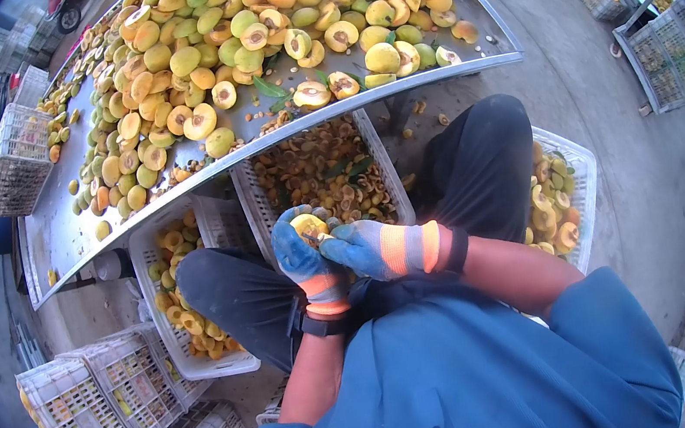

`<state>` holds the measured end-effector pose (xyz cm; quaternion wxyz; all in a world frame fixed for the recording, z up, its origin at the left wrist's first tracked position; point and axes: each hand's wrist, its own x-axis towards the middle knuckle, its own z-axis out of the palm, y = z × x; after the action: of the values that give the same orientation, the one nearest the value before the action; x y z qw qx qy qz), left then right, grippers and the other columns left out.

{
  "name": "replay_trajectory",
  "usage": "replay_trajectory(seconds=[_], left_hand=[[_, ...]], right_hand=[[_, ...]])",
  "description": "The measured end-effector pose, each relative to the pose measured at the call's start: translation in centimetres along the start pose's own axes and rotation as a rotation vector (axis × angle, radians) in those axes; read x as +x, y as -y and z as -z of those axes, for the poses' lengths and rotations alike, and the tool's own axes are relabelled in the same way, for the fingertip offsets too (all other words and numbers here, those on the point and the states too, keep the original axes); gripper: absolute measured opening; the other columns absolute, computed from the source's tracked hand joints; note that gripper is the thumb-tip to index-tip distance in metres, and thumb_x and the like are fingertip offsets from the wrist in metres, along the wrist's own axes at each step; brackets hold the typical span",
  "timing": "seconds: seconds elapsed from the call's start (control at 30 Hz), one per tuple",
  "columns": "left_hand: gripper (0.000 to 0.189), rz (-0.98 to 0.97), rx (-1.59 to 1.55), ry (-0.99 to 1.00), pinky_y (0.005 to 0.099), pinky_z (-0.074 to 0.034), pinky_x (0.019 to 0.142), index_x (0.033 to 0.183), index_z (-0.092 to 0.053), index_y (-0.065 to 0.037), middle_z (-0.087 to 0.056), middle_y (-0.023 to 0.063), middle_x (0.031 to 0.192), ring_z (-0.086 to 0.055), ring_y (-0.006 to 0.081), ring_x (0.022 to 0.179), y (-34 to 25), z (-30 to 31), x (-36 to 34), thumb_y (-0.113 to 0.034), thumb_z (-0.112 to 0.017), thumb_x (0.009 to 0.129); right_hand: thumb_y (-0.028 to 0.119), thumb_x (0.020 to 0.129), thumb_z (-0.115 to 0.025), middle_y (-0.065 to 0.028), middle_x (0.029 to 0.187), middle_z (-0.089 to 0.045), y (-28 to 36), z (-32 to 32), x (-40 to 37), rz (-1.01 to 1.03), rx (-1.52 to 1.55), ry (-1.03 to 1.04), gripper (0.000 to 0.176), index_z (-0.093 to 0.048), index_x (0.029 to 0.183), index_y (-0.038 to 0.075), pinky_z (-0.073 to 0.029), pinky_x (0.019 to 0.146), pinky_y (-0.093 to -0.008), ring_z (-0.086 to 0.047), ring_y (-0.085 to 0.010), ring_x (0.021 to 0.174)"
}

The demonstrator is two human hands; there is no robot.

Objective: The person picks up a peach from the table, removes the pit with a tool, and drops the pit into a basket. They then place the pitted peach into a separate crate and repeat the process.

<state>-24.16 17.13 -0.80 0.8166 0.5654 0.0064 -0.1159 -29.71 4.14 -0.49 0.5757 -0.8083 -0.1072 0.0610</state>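
My left hand [304, 252], in a blue and orange glove, is wrapped round a yellow fruit [308, 226] above the crate between my knees. My right hand [362, 249], gloved the same way, is closed against the fruit's lower right side; what its fingers pinch is too small to make out. Below and beyond both hands, the middle crate [388, 165] holds brown and orange fruit scraps and some leaves. A heap of whole and halved yellow-green fruit [185, 61] lies on the metal table [494, 26] in front of me.
A white crate of fruit halves [237, 364] stands by my left knee, another [587, 179] by my right. Stacked crates [99, 414] are at the lower left. A crate [17, 155] leans at the table's left edge. More crates [675, 53] stand at the far right.
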Motion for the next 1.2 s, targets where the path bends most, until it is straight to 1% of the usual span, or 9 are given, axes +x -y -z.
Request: replay_trajectory(seconds=[0.1,0.2,0.3,0.43,0.6,0.83,1.07,1.13,1.2], left_hand=[[0.045,0.059,0.007,0.010,0.0321,-0.058,0.084,0.120,-0.061,-0.004,-0.067,0.0070,0.106,-0.068,0.0179,0.093,0.2,0.2,0.1,-0.047,-0.051,0.110],[0.044,0.094,0.079,0.098,0.0330,-0.058,0.085,0.121,-0.060,-0.005,-0.067,0.0071,0.107,-0.068,0.0182,0.093,1.1,1.4,0.7,-0.046,-0.050,0.111],[0.042,0.114,0.021,0.164,0.0340,-0.059,0.085,0.123,-0.058,-0.006,-0.066,0.0078,0.108,-0.067,0.0186,0.094,1.0,1.4,0.4,-0.045,-0.051,0.111],[0.044,0.302,-0.307,0.131,0.0358,-0.059,0.086,0.126,-0.058,-0.007,-0.066,0.0090,0.108,-0.067,0.0198,0.095,0.7,1.0,0.1,-0.047,-0.052,0.110],[0.051,0.292,-0.272,0.132,0.0402,-0.060,0.089,0.128,-0.059,-0.007,-0.068,0.0114,0.112,-0.071,0.0255,0.099,1.5,1.1,-0.3,-0.053,-0.055,0.107],[0.055,0.260,-0.277,0.295,0.0436,-0.061,0.091,0.130,-0.059,-0.009,-0.069,0.0122,0.115,-0.072,0.0278,0.101,1.6,1.3,0.1,-0.057,-0.059,0.104],[0.051,0.492,-0.529,0.252,0.0423,-0.059,0.094,0.129,-0.057,-0.010,-0.067,0.0115,0.119,-0.068,0.0270,0.108,0.8,0.9,0.1,-0.055,-0.061,0.104],[0.042,0.026,0.082,0.242,0.0421,-0.059,0.095,0.129,-0.057,-0.009,-0.067,0.0122,0.118,-0.068,0.0256,0.108,0.1,1.3,-0.2,-0.046,-0.060,0.107],[0.040,-0.185,0.352,0.107,0.0416,-0.058,0.095,0.129,-0.059,-0.007,-0.067,0.0140,0.120,-0.068,0.0270,0.108,-2.1,2.7,0.2,-0.039,-0.064,0.104]], right_hand=[[0.032,0.110,-0.044,-0.0220,0.113,-0.072,1.1,1.2,0.1,-0.196,0.009,0.095,0.040,-0.065,0.122,0.001,-0.048,0.095,-0.0441,-0.068,-0.0380,0.107],[0.035,0.110,-0.046,-0.0174,0.101,-0.071,-1.6,0.2,-0.1,0.017,-0.062,0.053,0.039,-0.066,0.118,0.004,-0.051,0.082,-0.0411,-0.069,-0.0330,0.092],[0.042,0.109,-0.051,-0.0104,0.089,-0.066,3.1,2.4,0.4,-0.691,0.607,0.217,0.040,-0.068,0.115,0.007,-0.048,0.066,-0.0356,-0.062,-0.0233,0.076],[0.050,0.107,-0.057,-0.0010,0.076,-0.055,2.7,2.4,-0.2,-0.752,0.852,0.205,0.041,-0.066,0.102,0.011,-0.036,0.052,-0.0287,-0.048,-0.0123,0.062],[0.051,0.106,-0.058,0.0062,0.066,-0.044,2.4,3.2,-0.9,-0.829,1.206,0.300,0.039,-0.060,0.090,0.015,-0.027,0.048,-0.0258,-0.038,-0.0071,0.053],[0.051,0.105,-0.060,0.0071,0.066,-0.044,3.3,3.5,-1.4,-0.767,1.152,0.257,0.039,-0.062,0.091,0.015,-0.027,0.047,-0.0246,-0.038,-0.0061,0.053],[0.051,0.108,-0.053,0.0039,0.062,-0.045,3.3,3.8,-2.0,-0.698,1.142,0.254,0.042,-0.062,0.099,0.011,-0.026,0.038,-0.0241,-0.035,-0.0065,0.042],[0.049,0.109,-0.053,0.0036,0.061,-0.047,3.2,3.6,-1.9,-0.618,1.178,0.213,0.044,-0.063,0.100,0.007,-0.033,0.041,-0.0255,-0.043,-0.0075,0.045],[0.045,0.109,-0.053,-0.0062,0.070,-0.058,4.2,2.3,-1.4,-0.333,0.671,-0.090,0.045,-0.065,0.098,0.003,-0.045,0.058,-0.0325,-0.056,-0.0177,0.062]])
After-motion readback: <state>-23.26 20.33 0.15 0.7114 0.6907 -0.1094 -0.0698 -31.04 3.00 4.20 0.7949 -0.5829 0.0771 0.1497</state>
